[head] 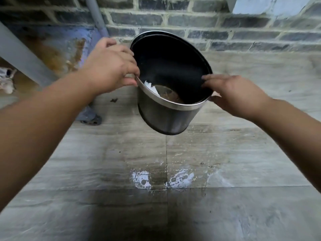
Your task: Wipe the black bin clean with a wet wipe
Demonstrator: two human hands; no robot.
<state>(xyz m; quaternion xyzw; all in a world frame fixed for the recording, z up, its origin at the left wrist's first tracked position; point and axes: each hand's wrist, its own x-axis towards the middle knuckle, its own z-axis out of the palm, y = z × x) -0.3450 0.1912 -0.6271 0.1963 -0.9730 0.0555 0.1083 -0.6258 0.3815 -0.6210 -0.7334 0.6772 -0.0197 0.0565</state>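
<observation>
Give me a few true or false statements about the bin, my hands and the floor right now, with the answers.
1. Both hands grip the bin's rim. True: left hand, right hand, bin.
2. The bin stands flat on the floor. False: it is held up and tilted.
3. Something white lies inside the bin. True: a white wipe near the bottom.
4. The floor is dry. False: wet patches show on the floor.

Black bin (166,113): white wad (151,88) inside half hidden by rim; bin floor smeared, indistinct. Both forearms cropped at frame edges.
</observation>
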